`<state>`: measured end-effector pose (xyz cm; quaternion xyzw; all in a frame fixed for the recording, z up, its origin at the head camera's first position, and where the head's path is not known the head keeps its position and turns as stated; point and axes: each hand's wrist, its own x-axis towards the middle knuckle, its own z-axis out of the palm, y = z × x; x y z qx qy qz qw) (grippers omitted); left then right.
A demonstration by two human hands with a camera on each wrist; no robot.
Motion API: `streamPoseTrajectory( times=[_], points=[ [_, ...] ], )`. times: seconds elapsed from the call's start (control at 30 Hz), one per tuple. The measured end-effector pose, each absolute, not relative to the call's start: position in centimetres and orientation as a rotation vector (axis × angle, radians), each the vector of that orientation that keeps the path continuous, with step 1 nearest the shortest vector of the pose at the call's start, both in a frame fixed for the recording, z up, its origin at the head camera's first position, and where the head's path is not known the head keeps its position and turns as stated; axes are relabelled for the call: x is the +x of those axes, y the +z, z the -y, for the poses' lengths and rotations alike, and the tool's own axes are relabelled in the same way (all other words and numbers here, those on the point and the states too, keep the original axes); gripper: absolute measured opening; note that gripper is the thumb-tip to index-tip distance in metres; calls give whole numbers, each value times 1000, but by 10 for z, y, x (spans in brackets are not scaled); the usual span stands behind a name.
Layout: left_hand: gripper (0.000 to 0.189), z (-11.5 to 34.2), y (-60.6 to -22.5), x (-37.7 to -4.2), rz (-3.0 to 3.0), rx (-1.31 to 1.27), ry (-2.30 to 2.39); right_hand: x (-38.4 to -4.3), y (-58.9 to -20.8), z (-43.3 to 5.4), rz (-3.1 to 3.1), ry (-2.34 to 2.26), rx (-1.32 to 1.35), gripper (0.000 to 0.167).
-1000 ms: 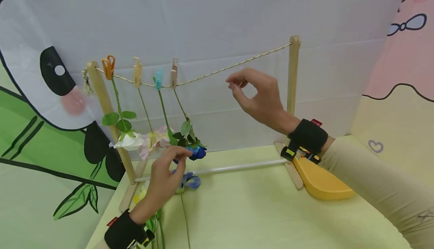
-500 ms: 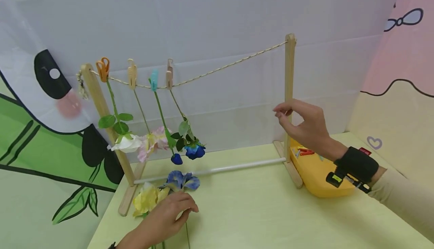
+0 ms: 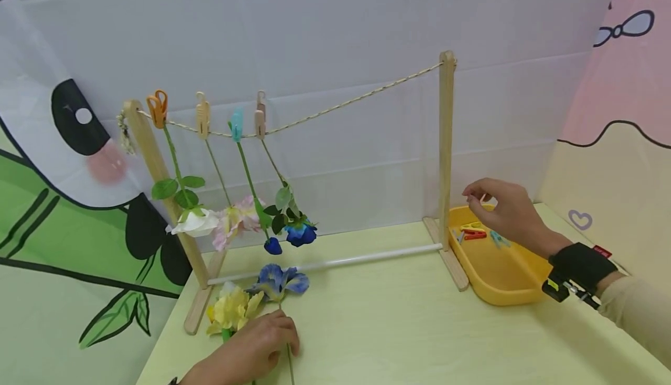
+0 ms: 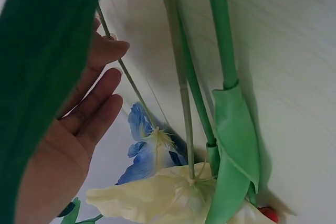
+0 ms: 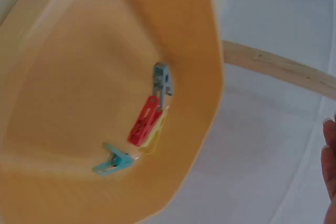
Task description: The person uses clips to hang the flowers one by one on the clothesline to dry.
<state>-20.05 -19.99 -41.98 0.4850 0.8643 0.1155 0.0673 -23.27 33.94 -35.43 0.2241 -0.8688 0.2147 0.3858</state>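
Observation:
On the table at the lower left, my left hand (image 3: 262, 344) is at the stem of a blue flower (image 3: 280, 282). In the left wrist view its fingertips (image 4: 118, 50) bend about that thin stem, partly covering it. Beside it lie a yellow flower (image 3: 233, 309) and other green stems (image 4: 223, 35). My right hand (image 3: 505, 210) hovers over a yellow tray (image 3: 495, 300), thumb and forefinger close together, holding nothing. Inside the tray are a red clothespin (image 5: 144, 121), a teal clothespin (image 5: 114, 160), a grey clothespin (image 5: 161, 81) and a yellow one partly hidden under the red.
A rope (image 3: 356, 101) spans two wooden posts (image 3: 447, 152). Several clothespins on its left part hold flowers upside down: a white rose (image 3: 198, 222), a pink flower (image 3: 238, 219), a small blue bud (image 3: 272, 246) and a blue rose (image 3: 301, 233). A white rod (image 3: 367, 257) joins the stand's feet.
From near the hanging blue flowers, my left hand has come down to the blue flower's stem on the table. My right hand has moved right and down from the rope to above the tray.

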Motion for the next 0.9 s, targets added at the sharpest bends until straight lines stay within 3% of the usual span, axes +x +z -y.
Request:
streamPoseTrajectory(
  times=[0.3,0.6,0.9],
  points=[
    [38,200,-430,-204,-2545,1532,360,-262,-392,-359,2671,502,549,14],
    [28,187,-431,-201,-2495,1609,298,-267,-419,-361,2808,398,778,34],
    [27,181,-430,-195,-2479,1577,309,-257,-426,-357,2818,355,902,18]
  ],
)
